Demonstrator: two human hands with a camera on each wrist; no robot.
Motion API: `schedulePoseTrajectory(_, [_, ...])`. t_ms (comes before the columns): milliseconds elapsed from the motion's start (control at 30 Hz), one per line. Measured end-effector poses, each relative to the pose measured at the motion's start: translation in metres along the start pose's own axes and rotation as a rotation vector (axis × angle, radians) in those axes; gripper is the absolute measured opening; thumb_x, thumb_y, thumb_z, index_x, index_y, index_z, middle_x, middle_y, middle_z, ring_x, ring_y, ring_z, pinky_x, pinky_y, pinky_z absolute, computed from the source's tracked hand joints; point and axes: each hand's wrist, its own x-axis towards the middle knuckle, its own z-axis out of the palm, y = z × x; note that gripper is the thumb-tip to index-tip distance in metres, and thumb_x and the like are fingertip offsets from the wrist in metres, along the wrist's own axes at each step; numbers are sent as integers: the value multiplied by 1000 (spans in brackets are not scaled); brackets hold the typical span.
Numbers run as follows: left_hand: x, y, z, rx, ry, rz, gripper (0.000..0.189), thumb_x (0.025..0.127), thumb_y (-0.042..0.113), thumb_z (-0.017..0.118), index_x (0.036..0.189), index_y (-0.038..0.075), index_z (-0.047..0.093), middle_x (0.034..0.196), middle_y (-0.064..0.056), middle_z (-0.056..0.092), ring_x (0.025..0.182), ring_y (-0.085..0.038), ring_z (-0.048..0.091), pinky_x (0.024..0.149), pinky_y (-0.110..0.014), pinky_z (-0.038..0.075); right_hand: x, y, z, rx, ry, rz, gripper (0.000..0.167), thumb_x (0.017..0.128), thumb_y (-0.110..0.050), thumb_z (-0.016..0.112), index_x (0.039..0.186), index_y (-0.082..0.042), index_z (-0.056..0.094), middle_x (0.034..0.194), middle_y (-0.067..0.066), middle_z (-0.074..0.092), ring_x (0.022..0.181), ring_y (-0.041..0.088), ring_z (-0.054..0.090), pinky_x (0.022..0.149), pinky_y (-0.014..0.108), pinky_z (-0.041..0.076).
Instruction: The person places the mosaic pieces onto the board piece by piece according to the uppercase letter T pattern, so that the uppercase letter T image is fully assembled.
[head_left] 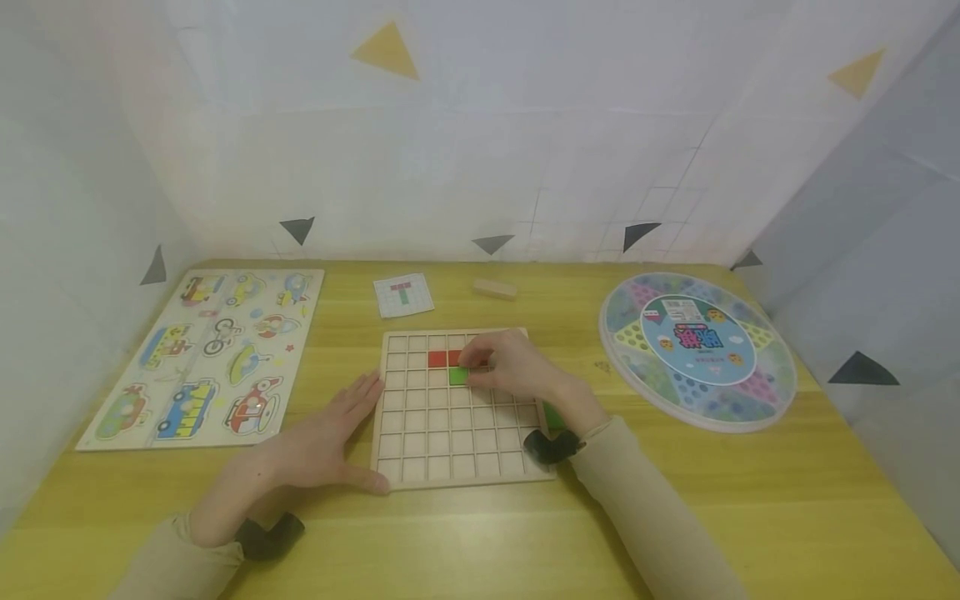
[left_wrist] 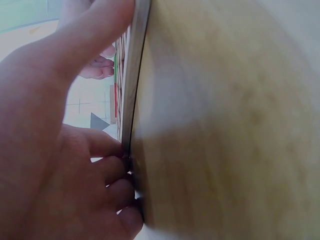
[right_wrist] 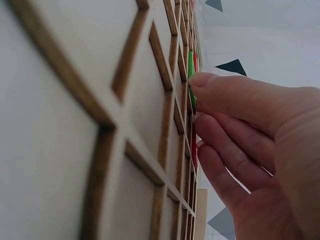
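Note:
A wooden grid board [head_left: 463, 483] lies flat on the table in front of me. Red square tiles [head_left: 437, 359] sit in one of its upper rows, partly hidden by my right hand. My right hand [head_left: 513, 362] is over the board, its thumb and fingertips pinching a green square tile [head_left: 458, 376] just below the red ones. In the right wrist view the thumb touches this green tile [right_wrist: 191, 95]. My left hand [head_left: 322, 442] rests against the board's left side, fingers extended along the edge and thumb at the lower left corner.
A paper card [head_left: 403, 296] with a red and green T drawing lies behind the board, beside a small wooden block [head_left: 495, 288]. A vehicle picture puzzle [head_left: 202, 358] is at left, a round game board [head_left: 697, 350] at right. Something green [head_left: 553, 416] shows beneath the right wrist.

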Motion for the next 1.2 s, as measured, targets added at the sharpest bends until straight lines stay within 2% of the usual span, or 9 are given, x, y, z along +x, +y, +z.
schedulePoseTrajectory(433, [0,0,0,4,3,2,135,69,73,75,161,5,4,168,-17,-3,153,-42,1,121,-60,14,0,-2,-1,1,-7,23,19,85,-11,80,103,-14,74,103,-3,74,96,9,66,94,34,56])
schedulePoseTrajectory(600, [0,-1,2,7,5,10,135,68,73,75,160,4,5,168,-17,-3,153,-42,2,122,-59,13,-5,-12,-12,-29,-11,12,22,87,-13,78,109,-12,73,108,1,74,102,16,66,97,40,54])
schedulePoseTrajectory(700, [1,-1,4,2,2,19,134,68,73,75,160,3,6,168,-18,-2,153,-42,2,122,-59,13,-14,-20,-24,-48,25,-11,25,87,-17,79,111,-9,73,111,4,74,105,20,65,97,45,53])
schedulePoseTrajectory(833, [2,-2,6,-2,0,18,135,68,73,75,160,4,5,168,-17,-2,153,-42,2,122,-60,13,-26,-20,-40,-79,70,-56,27,85,-21,81,108,-9,74,109,7,74,103,21,66,95,46,54])
schedulePoseTrajectory(967, [3,-5,5,9,3,13,135,68,74,74,161,5,5,168,-16,-3,153,-41,1,122,-59,14,-41,-10,-51,-112,75,-47,27,83,-22,82,106,-8,74,106,7,75,100,20,67,94,47,54])
schedulePoseTrajectory(1200, [1,-3,2,1,1,9,134,69,73,75,160,4,5,168,-17,-3,153,-42,2,122,-59,13,-76,19,-63,-192,128,-7,24,82,-24,83,103,-15,75,102,-5,74,98,17,68,90,49,56])
